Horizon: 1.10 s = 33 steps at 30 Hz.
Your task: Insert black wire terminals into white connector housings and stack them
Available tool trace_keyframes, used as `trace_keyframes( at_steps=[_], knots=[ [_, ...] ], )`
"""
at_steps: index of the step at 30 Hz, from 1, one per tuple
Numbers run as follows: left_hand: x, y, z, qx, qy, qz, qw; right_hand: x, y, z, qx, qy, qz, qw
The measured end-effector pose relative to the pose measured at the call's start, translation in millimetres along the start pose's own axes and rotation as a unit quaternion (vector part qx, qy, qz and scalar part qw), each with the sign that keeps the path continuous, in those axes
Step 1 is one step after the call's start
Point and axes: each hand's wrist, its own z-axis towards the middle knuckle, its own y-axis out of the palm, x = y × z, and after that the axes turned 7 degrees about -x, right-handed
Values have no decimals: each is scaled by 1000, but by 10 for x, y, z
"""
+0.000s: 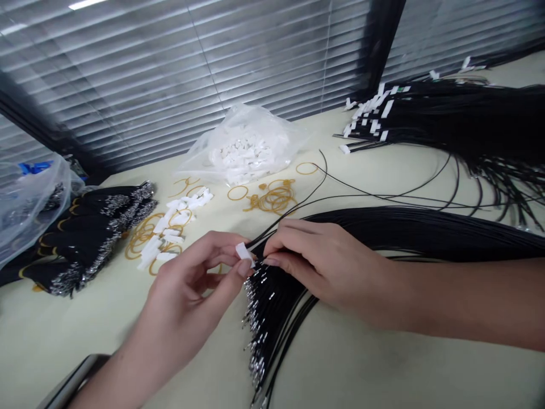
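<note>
Between thumb and fingers, my left hand pinches a small white plastic connector housing. My right hand is closed in a pinch at the end of a thin black wire, right beside the housing. Whether the wire end is inside the housing cannot be made out. Under and around my right hand spreads a large bundle of black wires. Its ends carry shiny metal terminals, fanned out below my fingers.
Loose white housings and yellow rubber bands lie behind my hands. A clear bag of white housings stands by the blinds. Tied wire bundles are at left, wires with housings fitted at right. A dark-edged object sits front left.
</note>
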Motion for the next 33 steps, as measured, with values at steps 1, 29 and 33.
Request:
trace_keyframes(
  at_steps=[1, 29, 33],
  knots=[
    [-11, -14, 4, -15, -2, -16, 1000, 1, -2, -4, -9, -1, 5, 1000],
    [-69, -105, -3, -195, -84, -284, 935, -38, -112, 6, -110, 23, 208, 972],
    [-23, -137, 19, -201, -116, -311, 922, -52, -155, 31, -131, 61, 237, 961]
  ],
)
